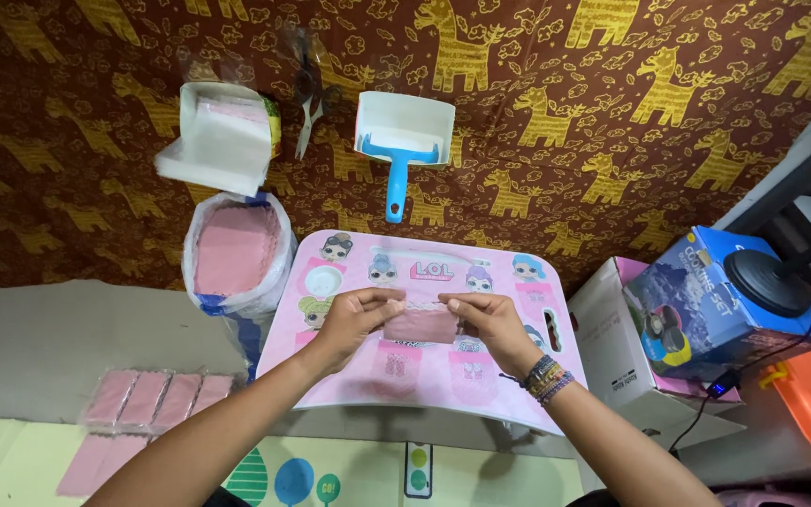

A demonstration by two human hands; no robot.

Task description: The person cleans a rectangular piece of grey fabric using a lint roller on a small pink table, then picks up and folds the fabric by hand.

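My left hand (357,314) and my right hand (488,317) together hold a small pink cloth piece (421,325) in a clear wrapper, each pinching a top corner. They hover over a pink lap table (349,376) printed with cartoon dolls. My right wrist wears beaded bracelets (546,377).
A white sack of pink cloths (237,252) stands left of the lap table. Wrapped pink packets (157,399) lie on cardboard (49,343) at lower left. Behind are a stack of white wrappers (218,145) and a blue-handled lint roller (398,141). Boxes (706,305) sit on the right.
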